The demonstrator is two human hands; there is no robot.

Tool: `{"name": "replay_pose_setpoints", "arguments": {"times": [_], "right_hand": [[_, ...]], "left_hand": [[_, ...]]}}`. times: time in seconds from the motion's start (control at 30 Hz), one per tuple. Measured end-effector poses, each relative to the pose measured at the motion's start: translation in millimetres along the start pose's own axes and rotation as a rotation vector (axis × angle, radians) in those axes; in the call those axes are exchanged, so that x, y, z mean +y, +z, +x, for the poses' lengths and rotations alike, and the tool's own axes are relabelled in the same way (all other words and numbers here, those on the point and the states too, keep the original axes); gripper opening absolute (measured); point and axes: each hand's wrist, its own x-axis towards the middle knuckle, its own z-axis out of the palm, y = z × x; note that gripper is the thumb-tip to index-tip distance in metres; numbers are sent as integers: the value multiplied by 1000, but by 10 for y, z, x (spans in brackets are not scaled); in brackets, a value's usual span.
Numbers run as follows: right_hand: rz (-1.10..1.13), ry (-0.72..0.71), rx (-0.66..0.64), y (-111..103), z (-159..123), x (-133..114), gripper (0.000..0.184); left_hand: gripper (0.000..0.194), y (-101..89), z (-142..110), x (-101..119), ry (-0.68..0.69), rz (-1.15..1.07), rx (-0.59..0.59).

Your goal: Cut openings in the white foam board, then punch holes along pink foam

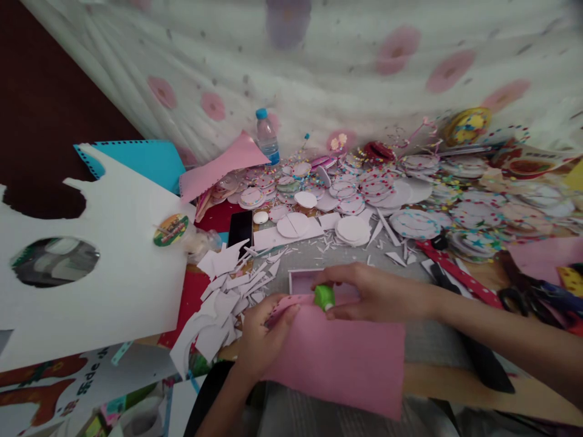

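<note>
A pink sheet of foam or paper (pixel 346 358) hangs over the table's front edge, with small holes along its upper edge. My left hand (pixel 268 331) pinches its upper left corner between thumb and fingers. In my right hand (pixel 359 291), thumb and fingers close on a small green craft punch (pixel 324 297) at the sheet's upper edge. Whether the punch is pressed down I cannot tell. Just behind the sheet sits a shallow white-rimmed box (pixel 303 280), partly covered by my right hand and the sheet.
White paper scraps (pixel 228 303) are heaped left of my hands. Behind lie a black phone (pixel 240 230), many decorated paper discs (pixel 378 185) and a water bottle (pixel 267 136). Scissors (pixel 514 300) and a dotted red ribbon (pixel 460 273) lie right. A large white cut sheet (pixel 127 273) stands left.
</note>
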Motion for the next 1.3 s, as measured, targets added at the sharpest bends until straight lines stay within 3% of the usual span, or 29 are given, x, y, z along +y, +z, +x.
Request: {"name": "replay_pose_setpoints", "arguments": {"times": [0.3,0.6,1.17,1.3], "right_hand": [[15,1,-66,0,42,-24,29],[20,-61,-30,-13,24,-59,28],[41,75,-51,-11,38,-50,37],[66,138,-77,-2,56,-35,27]], "left_hand": [[19,10,54,100,47,-37,-46],[16,18,45,129,80,-52,-39],[17,28,36,96,82,-22,-62],[18,43,44,85,73,-21,-54]]}}
